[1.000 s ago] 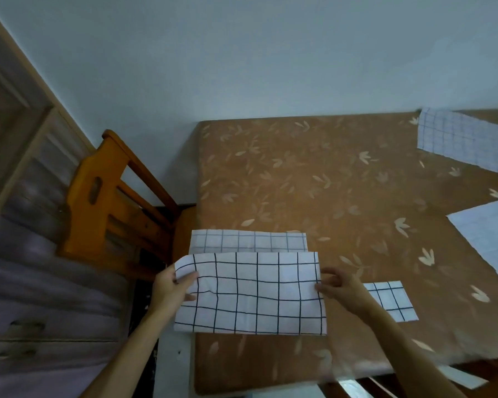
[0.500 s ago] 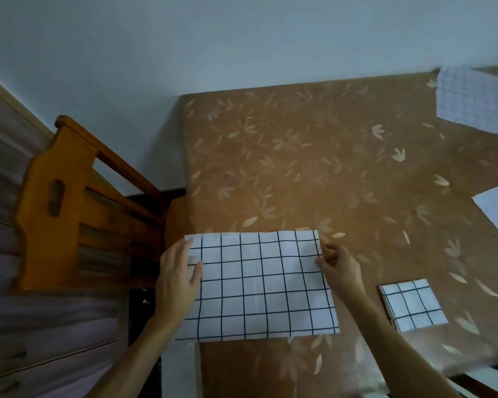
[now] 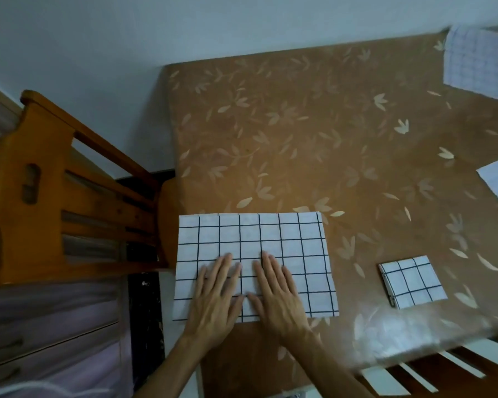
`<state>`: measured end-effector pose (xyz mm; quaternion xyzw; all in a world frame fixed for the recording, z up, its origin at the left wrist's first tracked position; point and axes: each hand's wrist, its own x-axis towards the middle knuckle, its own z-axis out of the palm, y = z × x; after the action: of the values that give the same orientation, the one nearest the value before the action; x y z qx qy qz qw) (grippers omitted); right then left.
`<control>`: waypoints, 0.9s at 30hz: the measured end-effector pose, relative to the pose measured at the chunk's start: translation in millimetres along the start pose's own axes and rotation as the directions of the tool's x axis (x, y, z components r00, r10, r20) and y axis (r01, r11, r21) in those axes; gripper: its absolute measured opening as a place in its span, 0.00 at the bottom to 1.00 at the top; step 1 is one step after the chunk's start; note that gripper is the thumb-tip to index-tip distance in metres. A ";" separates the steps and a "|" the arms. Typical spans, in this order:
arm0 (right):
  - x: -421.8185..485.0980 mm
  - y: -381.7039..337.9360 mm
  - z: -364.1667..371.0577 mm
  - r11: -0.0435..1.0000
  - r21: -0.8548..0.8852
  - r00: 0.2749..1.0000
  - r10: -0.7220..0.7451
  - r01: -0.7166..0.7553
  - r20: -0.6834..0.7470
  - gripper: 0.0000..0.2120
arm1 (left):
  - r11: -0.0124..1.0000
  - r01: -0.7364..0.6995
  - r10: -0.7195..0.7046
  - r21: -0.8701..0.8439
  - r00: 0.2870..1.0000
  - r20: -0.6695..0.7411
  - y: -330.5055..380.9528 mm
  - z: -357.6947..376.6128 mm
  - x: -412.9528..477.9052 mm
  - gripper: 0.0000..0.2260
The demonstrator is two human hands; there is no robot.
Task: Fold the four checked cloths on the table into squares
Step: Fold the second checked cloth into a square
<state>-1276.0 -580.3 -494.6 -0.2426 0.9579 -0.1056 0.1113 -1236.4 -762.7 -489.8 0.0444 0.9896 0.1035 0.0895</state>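
The cloth (image 3: 250, 237), folded to a rectangle, lies on the counter (image 3: 299, 139) just beside the chair (image 3: 55, 196). It is pressed by the left hand (image 3: 216, 297) and right hand (image 3: 276, 297), each grip wide and flat, nothing held. Its edge toward the chair seems to reach past the counter, so the thin, limp fabric could be dragged off the glossy cover, or the layers shifted. A finished square (image 3: 411, 281) lies farther from the chair.

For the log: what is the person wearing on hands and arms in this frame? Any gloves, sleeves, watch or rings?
Nothing worn shows. The left hand and the right hand are bare, with no gloves and no ring that I can make out. The left forearm and the right forearm are bare down to the bottom edge of the picture, with no sleeve, cuff, watch or bracelet in view.
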 end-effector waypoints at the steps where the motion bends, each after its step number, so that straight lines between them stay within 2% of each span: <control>1: -0.7 4.2 -2.3 1.000 -0.015 1.000 0.005 -0.005 0.003 0.32 | 1.000 0.030 -0.030 0.001 0.999 0.013 -0.9 -2.3 0.3 0.31; 6: -16.3 35.1 -15.0 0.983 -0.025 0.982 0.183 -0.182 0.046 0.33 | 0.995 0.094 -0.095 0.021 0.995 0.034 -8.8 -8.7 -3.9 0.34; 9: -27.5 49.2 -24.0 0.972 -0.003 0.969 0.233 -0.233 0.082 0.34 | 0.990 0.135 -0.135 0.033 0.990 0.025 -19.8 -14.1 -8.5 0.35; 12: -31.8 52.5 -37.0 0.978 0.030 0.976 0.205 -0.208 0.075 0.32 | 0.957 0.269 -0.272 -0.109 0.962 -0.010 -26.5 -21.9 -17.6 0.34; 14: -33.7 53.5 -47.6 0.982 0.044 0.983 0.184 -0.185 0.027 0.28 | 0.843 0.432 -0.454 -0.319 0.891 0.004 -26.7 -29.4 -22.8 0.33; 16: -36.7 57.3 -56.8 0.958 0.100 0.962 0.272 -0.269 -0.017 0.25 | 0.674 0.565 -0.613 -0.476 0.787 0.067 -26.0 -36.8 -25.6 0.33; 18: -41.4 62.2 -65.4 0.872 0.173 0.879 0.473 -0.458 -0.063 0.23 | 0.583 0.613 -0.684 -0.533 0.725 0.085 -27.3 -44.8 -26.6 0.31; 20: -46.9 66.2 -73.1 0.733 0.266 0.760 0.650 -0.626 -0.003 0.22 | 0.565 0.644 -0.710 -0.516 0.698 0.095 -28.1 -50.8 -28.1 0.25; 24: -55.4 66.2 -83.5 0.581 0.348 0.662 0.726 -0.736 0.188 0.20 | 0.494 0.686 -0.744 -0.535 0.652 0.149 -20.3 -61.0 -21.9 0.14; 27: -60.2 65.6 -86.3 0.425 0.421 0.573 0.747 -0.801 0.338 0.21 | 0.510 0.641 -0.719 -0.574 0.683 0.125 -16.2 -69.7 -6.8 0.08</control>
<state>-1276.2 -481.7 -419.4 0.2611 0.8838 -0.2911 0.2569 -1243.9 -792.9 -425.0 -0.3837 0.8494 0.3561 0.0674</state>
